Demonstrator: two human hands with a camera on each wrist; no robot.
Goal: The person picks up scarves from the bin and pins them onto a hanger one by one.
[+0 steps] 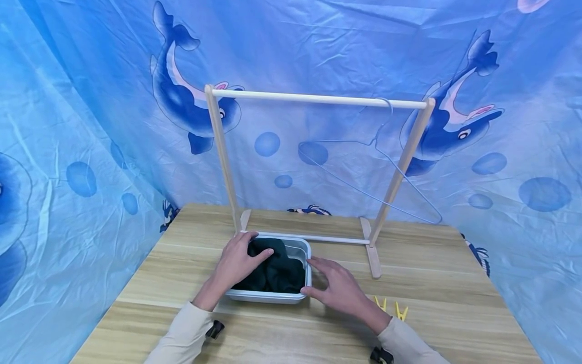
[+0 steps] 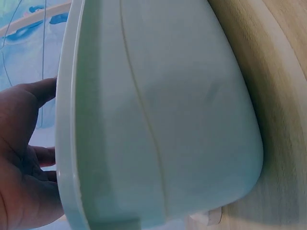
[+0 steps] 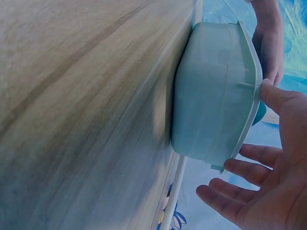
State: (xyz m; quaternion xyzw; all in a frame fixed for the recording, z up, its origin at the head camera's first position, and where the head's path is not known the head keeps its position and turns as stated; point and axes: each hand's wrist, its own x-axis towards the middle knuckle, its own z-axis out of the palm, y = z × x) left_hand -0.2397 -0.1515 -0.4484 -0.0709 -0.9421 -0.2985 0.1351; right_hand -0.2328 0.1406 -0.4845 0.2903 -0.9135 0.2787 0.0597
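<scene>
A pale plastic basin (image 1: pixel 268 298) stands on the wooden table with a dark green, bunched-up cloth (image 1: pixel 285 273) inside it. My left hand (image 1: pixel 237 262) lies across the basin's left rim, its thumb stretched over the cloth and its fingertips by the far left corner. In the left wrist view the basin's side wall (image 2: pixel 177 120) fills most of the picture and hides part of that hand. At the right end, my right hand (image 1: pixel 338 285) touches the rim with spread fingers, thumb near the front corner. The right wrist view shows this hand (image 3: pixel 273 177) with loosely extended fingers.
Behind the basin stands a wooden rack (image 1: pixel 318 97), its lower bar right by the far rim. A thin wire hanger (image 1: pixel 376 139) hangs from its top bar on the right. Yellow clothespins (image 1: pixel 401 311) lie beside my right forearm. A blue dolphin-print curtain (image 1: pixel 291 45) surrounds the table.
</scene>
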